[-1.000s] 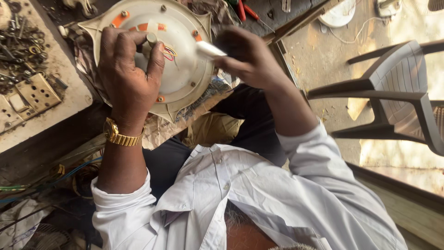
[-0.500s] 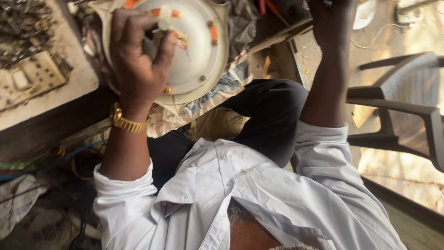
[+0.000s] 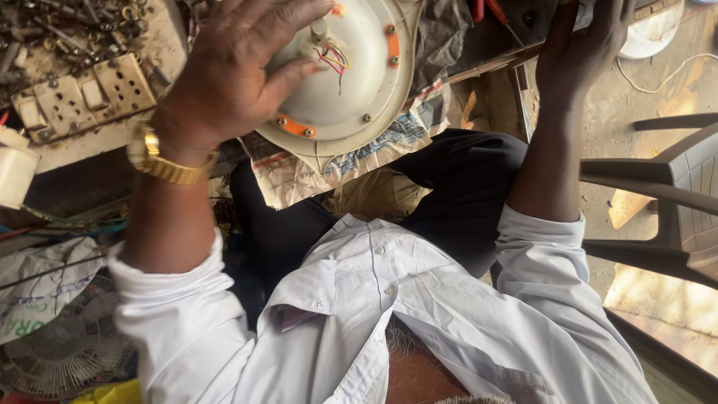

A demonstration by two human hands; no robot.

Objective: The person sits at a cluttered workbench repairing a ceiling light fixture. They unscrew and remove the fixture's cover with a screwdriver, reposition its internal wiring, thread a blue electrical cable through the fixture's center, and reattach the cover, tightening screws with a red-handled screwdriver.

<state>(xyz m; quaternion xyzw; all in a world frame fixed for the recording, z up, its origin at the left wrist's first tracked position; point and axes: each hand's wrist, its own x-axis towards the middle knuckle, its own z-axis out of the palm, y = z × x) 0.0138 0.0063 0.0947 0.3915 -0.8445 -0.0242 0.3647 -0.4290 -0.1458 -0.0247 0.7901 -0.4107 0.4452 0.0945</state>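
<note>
Cluttered workbench (image 3: 90,150) lies ahead of you, a round white fan housing (image 3: 351,82) resting on newspaper (image 3: 336,168) at its edge. Your left hand (image 3: 232,75) spreads flat over the housing; your right hand (image 3: 583,37) reaches beyond it, its grip impossible to tell.

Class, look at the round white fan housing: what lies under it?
A crumpled printed paper sheet sticks out beneath the fan housing, over the dark trousers. The left hand covers its left part; anything further beneath is hidden.

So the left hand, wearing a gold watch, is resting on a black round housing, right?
Not quite: the housing is white, not black. The head view shows the left hand, gold watch on its wrist, resting on it.
</note>
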